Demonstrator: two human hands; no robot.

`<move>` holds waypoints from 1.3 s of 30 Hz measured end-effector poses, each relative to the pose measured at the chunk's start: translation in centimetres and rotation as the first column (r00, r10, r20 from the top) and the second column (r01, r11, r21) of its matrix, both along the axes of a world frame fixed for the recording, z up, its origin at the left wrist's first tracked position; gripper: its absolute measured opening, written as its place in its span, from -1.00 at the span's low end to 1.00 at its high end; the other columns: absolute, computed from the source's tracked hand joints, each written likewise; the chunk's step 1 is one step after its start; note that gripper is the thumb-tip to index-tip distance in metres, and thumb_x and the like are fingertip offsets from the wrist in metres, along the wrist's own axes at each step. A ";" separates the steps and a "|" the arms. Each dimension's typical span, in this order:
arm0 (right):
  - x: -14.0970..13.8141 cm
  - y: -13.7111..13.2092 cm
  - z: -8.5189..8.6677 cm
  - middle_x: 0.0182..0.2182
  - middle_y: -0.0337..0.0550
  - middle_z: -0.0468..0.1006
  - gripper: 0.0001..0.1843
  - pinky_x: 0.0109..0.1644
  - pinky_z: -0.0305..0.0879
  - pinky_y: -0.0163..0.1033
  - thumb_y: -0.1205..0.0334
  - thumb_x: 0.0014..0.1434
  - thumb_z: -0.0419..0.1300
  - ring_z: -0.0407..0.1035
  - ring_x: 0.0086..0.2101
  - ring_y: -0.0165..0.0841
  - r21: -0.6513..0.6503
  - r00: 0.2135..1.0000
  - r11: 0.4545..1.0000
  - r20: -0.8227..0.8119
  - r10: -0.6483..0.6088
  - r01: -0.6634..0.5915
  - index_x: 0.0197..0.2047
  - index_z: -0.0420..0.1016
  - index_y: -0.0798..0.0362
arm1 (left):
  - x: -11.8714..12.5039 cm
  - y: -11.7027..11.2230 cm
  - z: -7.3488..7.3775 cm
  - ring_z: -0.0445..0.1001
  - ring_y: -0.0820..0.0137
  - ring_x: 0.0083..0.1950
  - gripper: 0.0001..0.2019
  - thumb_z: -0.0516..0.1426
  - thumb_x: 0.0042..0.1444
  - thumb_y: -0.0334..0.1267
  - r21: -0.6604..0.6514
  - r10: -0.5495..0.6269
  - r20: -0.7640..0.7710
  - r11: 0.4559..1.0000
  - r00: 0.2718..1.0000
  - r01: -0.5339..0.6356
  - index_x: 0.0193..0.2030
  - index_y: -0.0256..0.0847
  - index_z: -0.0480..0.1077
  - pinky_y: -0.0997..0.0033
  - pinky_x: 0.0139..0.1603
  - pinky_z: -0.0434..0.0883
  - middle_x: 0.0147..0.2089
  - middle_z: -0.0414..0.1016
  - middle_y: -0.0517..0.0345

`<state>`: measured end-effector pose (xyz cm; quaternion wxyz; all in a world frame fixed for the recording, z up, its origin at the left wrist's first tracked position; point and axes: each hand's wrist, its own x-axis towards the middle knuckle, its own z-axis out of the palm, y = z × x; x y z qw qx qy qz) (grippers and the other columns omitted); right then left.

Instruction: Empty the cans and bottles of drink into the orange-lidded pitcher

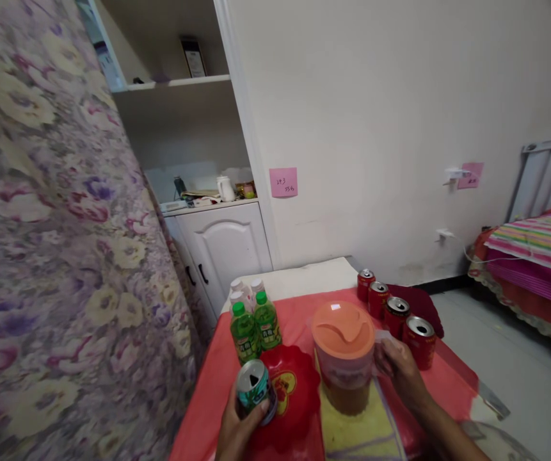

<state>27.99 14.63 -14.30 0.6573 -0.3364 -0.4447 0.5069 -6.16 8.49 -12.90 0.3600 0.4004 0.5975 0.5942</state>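
My left hand is wrapped around a teal drink can with an open top, held over a red plastic dish. My right hand grips the handle of a clear pitcher with an orange lid. The pitcher holds some brown liquid and stands on a yellow cloth. Both rest on a table under a red cover.
Two green bottles and white-capped bottles stand behind the dish. Several red cans line the table's right side. A flowered curtain hangs at left, a white cabinet behind, a bed at right.
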 end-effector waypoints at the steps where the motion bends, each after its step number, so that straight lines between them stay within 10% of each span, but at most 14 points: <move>1: 0.0 0.0 -0.1 -0.72 -0.39 0.08 -0.38 -0.52 -0.09 -0.25 -0.31 0.07 0.26 -0.04 -0.64 -0.46 -0.002 1.000 1.000 -0.001 -0.002 0.002 -0.67 0.16 -0.04 | 0.2 0.0 0.0 0.59 -0.15 0.11 -0.26 0.50 -0.49 0.00 0.005 0.002 -0.001 1.000 1.000 -0.002 -0.05 -0.16 0.56 0.05 0.11 0.55 -0.05 0.72 -0.04; 19: 0.2 -0.2 0.2 -0.72 -0.40 0.06 -0.36 -0.52 -0.11 -0.25 -0.33 0.09 0.24 -0.05 -0.64 -0.47 -0.004 1.000 1.000 -0.001 0.014 -0.014 -0.68 0.15 -0.03 | 0.8 -0.1 -2.5 0.50 -0.01 0.17 -0.23 0.43 -0.23 0.03 0.138 -0.065 -0.010 0.988 0.998 0.065 0.15 -0.15 0.37 0.13 0.22 0.40 0.08 0.60 -0.02; 30: 0.2 -0.1 0.1 -0.72 -0.40 0.06 -0.38 -0.52 -0.11 -0.25 -0.29 0.13 0.23 -0.05 -0.64 -0.47 0.007 1.000 1.000 0.007 0.020 -0.020 -0.68 0.16 -0.03 | 1.0 -1.1 -1.6 0.30 -0.11 0.38 -0.13 0.38 -0.18 0.18 0.101 -0.164 0.087 0.983 0.983 0.155 0.27 -0.08 0.30 0.01 0.45 0.17 0.28 0.48 -0.02; 39: 0.1 -0.3 0.4 -0.73 -0.40 0.08 -0.37 -0.52 -0.11 -0.26 -0.33 0.09 0.23 -0.05 -0.64 -0.47 0.002 1.000 1.000 0.014 0.010 -0.010 -0.68 0.17 -0.03 | 0.2 -0.2 -1.3 0.50 -0.10 0.18 -0.09 0.46 -0.39 0.16 0.105 -0.106 -0.089 0.988 0.990 0.115 0.14 -0.19 0.41 0.06 0.24 0.42 0.08 0.60 -0.07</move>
